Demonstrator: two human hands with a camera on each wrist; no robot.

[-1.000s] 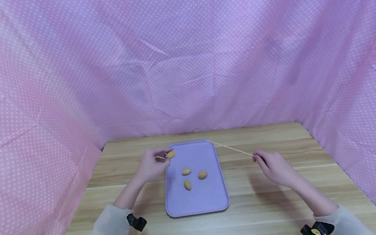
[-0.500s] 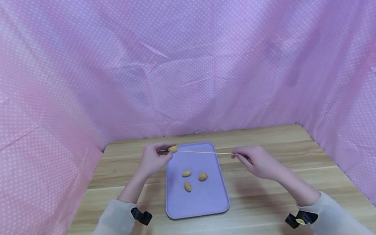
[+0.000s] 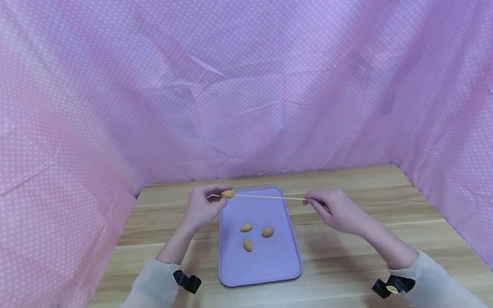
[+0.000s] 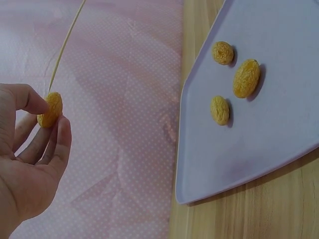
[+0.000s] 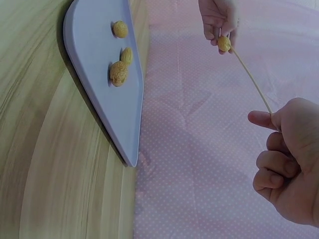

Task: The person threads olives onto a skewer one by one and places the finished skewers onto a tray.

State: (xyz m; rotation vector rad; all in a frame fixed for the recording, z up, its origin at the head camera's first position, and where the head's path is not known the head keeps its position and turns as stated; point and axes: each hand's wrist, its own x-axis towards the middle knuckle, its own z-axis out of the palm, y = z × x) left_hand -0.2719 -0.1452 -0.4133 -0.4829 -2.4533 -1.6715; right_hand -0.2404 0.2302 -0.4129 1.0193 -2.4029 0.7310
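Note:
My left hand pinches a wrinkled yellow dried date between thumb and fingertips, above the far left corner of the tray. A thin wooden skewer runs from that date across to my right hand, which grips its other end with thumb and fingers. In the left wrist view the skewer meets the upper end of the date; the right wrist view shows the skewer ending at the date too. Whether its point is inside the date I cannot tell.
A lilac tray lies on the wooden table between the forearms. Three more dates sit on it: one on the left, one on the right and one nearer. Pink dotted cloth hangs behind and at both sides.
My right hand has moved left, bringing the skewer to the date, and has barely moved in the last half second. The left hand has risen slightly and turned the date sideways.

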